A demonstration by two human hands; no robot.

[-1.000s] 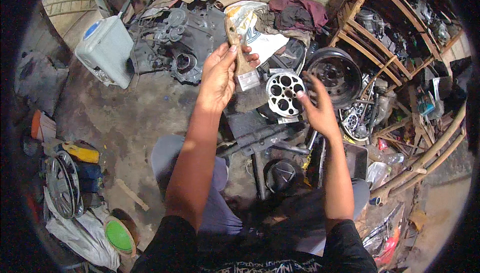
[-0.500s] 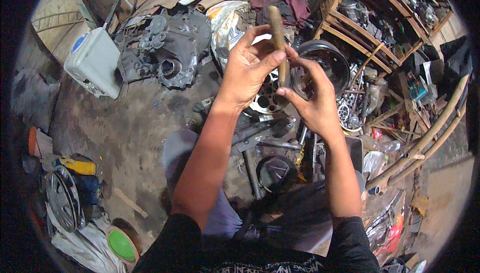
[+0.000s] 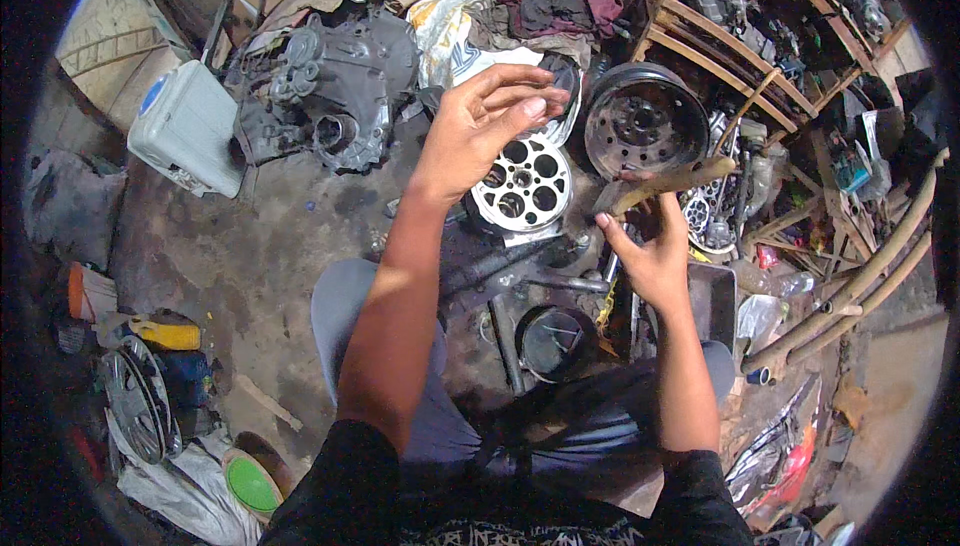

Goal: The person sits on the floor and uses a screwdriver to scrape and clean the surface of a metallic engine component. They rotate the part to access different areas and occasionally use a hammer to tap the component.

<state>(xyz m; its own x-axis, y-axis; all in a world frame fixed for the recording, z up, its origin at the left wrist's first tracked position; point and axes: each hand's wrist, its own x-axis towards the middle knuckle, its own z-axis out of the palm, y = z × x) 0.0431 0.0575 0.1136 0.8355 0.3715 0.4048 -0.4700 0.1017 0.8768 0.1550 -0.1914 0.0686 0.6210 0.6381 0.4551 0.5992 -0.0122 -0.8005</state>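
Observation:
My left hand (image 3: 470, 136) is raised with its fingers loosely bent and apart, nothing visible in it, above and left of a pale metal disc with several round holes (image 3: 525, 201). My right hand (image 3: 650, 251) grips a worn wooden-handled tool (image 3: 675, 179), tilted sideways with the handle reaching to the right; its far end near my thumb is hard to make out. Behind the tool lies a dark steel wheel (image 3: 645, 111). Beneath my hands are dark metal bars (image 3: 505, 336) and a round black container (image 3: 555, 346).
A large grey gear casing (image 3: 345, 66), a plastic jerrycan (image 3: 185, 131), cardboard and sacks (image 3: 445, 31) lie at the back. A wooden rack of engine parts (image 3: 750, 56) and long poles (image 3: 860, 306) stand at right. At left are wheel covers (image 3: 140, 396) and a green round lid (image 3: 248, 481).
The wooden tool has passed from my left hand to my right hand and tipped over to the right. My left hand has let go, and the disc is more exposed.

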